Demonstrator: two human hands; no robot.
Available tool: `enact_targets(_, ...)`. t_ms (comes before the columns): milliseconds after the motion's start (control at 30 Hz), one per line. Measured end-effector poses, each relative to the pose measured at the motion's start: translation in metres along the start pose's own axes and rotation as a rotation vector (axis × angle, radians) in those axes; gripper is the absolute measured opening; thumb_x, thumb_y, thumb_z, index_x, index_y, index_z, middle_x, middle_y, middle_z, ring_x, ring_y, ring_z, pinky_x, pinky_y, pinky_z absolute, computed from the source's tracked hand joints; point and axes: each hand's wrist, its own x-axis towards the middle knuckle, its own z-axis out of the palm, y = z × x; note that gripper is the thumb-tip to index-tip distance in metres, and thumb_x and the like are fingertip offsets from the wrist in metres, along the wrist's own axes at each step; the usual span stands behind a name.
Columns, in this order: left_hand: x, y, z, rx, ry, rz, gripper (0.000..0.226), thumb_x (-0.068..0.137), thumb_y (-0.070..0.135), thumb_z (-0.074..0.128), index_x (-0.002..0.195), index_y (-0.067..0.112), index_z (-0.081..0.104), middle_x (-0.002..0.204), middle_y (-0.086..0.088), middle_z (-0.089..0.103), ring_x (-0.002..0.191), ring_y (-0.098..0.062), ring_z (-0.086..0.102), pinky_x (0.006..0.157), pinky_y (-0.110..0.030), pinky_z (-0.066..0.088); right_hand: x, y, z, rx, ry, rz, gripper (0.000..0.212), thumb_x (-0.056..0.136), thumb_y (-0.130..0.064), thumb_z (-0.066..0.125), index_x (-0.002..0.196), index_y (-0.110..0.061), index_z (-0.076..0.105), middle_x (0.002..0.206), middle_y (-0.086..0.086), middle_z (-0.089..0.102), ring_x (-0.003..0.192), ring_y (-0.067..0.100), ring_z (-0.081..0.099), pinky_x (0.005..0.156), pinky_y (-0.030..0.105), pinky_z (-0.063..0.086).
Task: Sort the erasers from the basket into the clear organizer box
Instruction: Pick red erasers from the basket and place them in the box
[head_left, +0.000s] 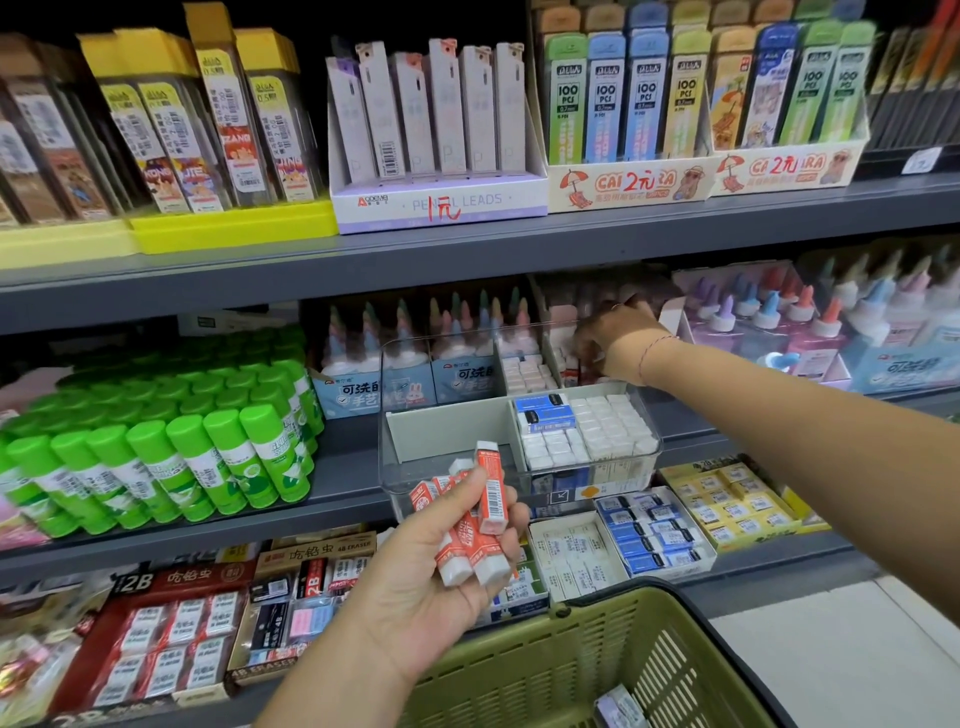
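just beside organizer box (397, 470), left hand (426, 582) grips orange erasers (491, 493).

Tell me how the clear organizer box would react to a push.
Probably stiff: the clear organizer box looks like rigid plastic. It likely slides rather than tips, sitting low and wide. Packed white erasers weight its right side, so it may pivot.
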Motion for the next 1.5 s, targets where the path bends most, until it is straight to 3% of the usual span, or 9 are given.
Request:
enact_targets(133,0.002,0.000,0.000,-0.003,0.001,0.001,0.043,0.047,0.009,0.080,0.087,-0.006,0.073,0.083,-0.018,0.068,0.067,-0.027,0.068,0.045,-0.028,0.054,0.006,0.001,0.000,0.030,-0.012,0.001,0.031,0.084,-0.008,0.063,0.106,-0.029,0.060,0.107,0.000,0.065,0.101,0.025,0.055,0.096,0.035,0.028)
enact_targets(500,0.003,0.001,-0.001,-0.011,-0.008,0.000,0.042,0.048,0.009,0.080,0.087,-0.007,0.073,0.083,-0.019,0.069,0.066,-0.027,0.069,0.045,-0.029,0.055,0.010,0.002,0.010,-0.132,0.027,0.089,0.034,0.087,-0.017,0.060,0.120,-0.020,0.058,0.120,0.004,0.059,0.120,0.027,0.046,0.103,0.041,0.025)
enact_targets(767,0.003,0.000,-0.001,0.005,-0.011,0.006,0.034,0.049,0.011,0.079,0.079,-0.005,0.075,0.080,-0.017,0.069,0.064,-0.024,0.068,0.045,-0.027,0.054,0.010,0.000,0.014,-0.089,0.099,0.152,0.033,0.088,-0.033,0.061,0.120,-0.026,0.058,0.122,0.004,0.060,0.125,0.027,0.042,0.104,0.040,0.024)
enact_targets(1033,0.002,0.000,-0.001,-0.019,-0.011,0.007,0.040,0.054,0.007,0.077,0.092,-0.007,0.072,0.090,-0.020,0.070,0.064,-0.025,0.067,0.047,-0.026,0.055,-0.003,-0.003,0.002,-0.088,0.113,0.152,0.030,0.091,-0.039,0.052,0.118,-0.029,0.061,0.121,0.004,0.058,0.117,0.027,0.046,0.096,0.038,0.026)
enact_targets(1133,0.001,0.001,0.001,-0.037,-0.006,0.008,0.053,0.052,0.005,0.078,0.103,-0.006,0.067,0.087,-0.021,0.068,0.063,-0.025,0.067,0.046,-0.027,0.055,-0.030,-0.019,-0.011,0.199,0.282,0.098,0.028,0.088,-0.045,0.057,0.103,-0.024,0.069,0.109,0.000,0.061,0.110,0.025,0.051,0.096,0.034,0.030)
enact_targets(1200,0.000,0.001,0.001,-0.028,0.005,0.017,0.060,0.048,0.005,0.079,0.105,-0.005,0.066,0.083,-0.020,0.067,0.062,-0.025,0.067,0.044,-0.026,0.054,-0.058,-0.040,-0.022,0.587,0.328,-0.043,0.025,0.085,-0.044,0.063,0.094,-0.022,0.071,0.090,-0.009,0.063,0.092,0.015,0.059,0.082,0.029,0.043)
enact_targets(1300,0.000,0.001,0.001,0.016,0.011,0.032,0.045,0.046,0.005,0.080,0.089,-0.005,0.073,0.082,-0.020,0.068,0.061,-0.024,0.066,0.042,-0.025,0.052,-0.101,-0.074,-0.039,1.209,-0.048,-0.220,0.036,0.079,-0.049,0.060,0.091,-0.018,0.073,0.081,-0.011,0.067,0.068,0.000,0.058,0.061,0.016,0.046)
enact_targets(1367,-0.001,0.000,0.001,0.054,0.010,0.043,0.029,0.046,0.006,0.079,0.074,-0.002,0.076,0.079,-0.019,0.069,0.058,-0.022,0.065,0.040,-0.024,0.050,-0.119,-0.083,-0.040,1.407,-0.255,-0.256,0.049,0.080,-0.044,0.057,0.100,-0.001,0.069,0.075,-0.005,0.065,0.060,0.002,0.053,0.053,0.015,0.043)
enact_targets(1500,-0.005,-0.003,0.002,0.167,-0.030,0.025,0.029,0.047,0.008,0.081,0.075,0.001,0.077,0.078,-0.016,0.068,0.059,-0.020,0.063,0.042,-0.024,0.051,-0.132,-0.083,-0.039,1.609,-0.397,-0.239,0.021,0.075,-0.020,0.066,0.090,-0.006,0.066,0.069,-0.003,0.061,0.058,0.005,0.048,0.051,0.013,0.037)
